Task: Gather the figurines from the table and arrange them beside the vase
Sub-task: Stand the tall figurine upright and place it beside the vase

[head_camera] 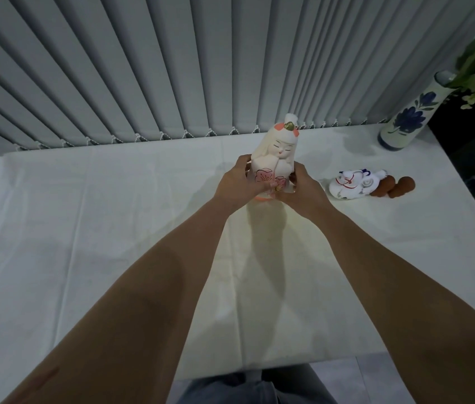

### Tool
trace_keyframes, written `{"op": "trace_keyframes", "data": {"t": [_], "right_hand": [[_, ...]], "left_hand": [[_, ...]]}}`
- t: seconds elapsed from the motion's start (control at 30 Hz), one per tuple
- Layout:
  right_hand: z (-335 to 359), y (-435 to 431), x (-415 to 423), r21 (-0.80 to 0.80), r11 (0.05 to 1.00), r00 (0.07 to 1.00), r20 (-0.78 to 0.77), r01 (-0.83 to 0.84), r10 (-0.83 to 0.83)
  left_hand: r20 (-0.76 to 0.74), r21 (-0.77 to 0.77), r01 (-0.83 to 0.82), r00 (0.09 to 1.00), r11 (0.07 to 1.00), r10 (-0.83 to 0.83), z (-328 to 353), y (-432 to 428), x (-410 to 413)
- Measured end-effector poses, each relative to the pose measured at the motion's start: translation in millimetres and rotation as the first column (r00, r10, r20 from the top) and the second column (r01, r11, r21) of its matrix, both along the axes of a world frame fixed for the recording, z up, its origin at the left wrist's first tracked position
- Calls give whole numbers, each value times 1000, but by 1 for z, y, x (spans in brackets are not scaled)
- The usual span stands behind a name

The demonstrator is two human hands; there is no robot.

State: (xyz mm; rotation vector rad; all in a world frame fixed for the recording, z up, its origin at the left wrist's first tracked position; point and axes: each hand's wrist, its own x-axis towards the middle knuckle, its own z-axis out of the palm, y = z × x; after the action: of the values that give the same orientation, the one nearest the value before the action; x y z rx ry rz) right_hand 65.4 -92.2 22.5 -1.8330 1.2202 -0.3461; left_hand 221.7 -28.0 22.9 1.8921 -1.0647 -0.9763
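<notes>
Both hands, left hand point(237, 182) and right hand point(303, 189), clasp upright white doll figurine point(278, 150) (pink blossoms on robe). White figurine point(350, 186) and brown figurine point(392, 186) lie near vase point(411, 115).

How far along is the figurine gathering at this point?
Nothing stands beside the blue-flowered vase yet. In hand: both the left hand and right hand grip the tall white doll figurine, upright at mid-table. Left: the white painted figurine and brown figurine lie short of the vase.
</notes>
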Motion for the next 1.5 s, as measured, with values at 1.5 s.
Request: {"op": "trace_keyframes", "data": {"t": [1.5], "right_hand": [[23,-216,-128,-65,992,994,-31,107,-109]], "left_hand": [[21,-87,135,991,987,-133,11,-241,-123]]}}
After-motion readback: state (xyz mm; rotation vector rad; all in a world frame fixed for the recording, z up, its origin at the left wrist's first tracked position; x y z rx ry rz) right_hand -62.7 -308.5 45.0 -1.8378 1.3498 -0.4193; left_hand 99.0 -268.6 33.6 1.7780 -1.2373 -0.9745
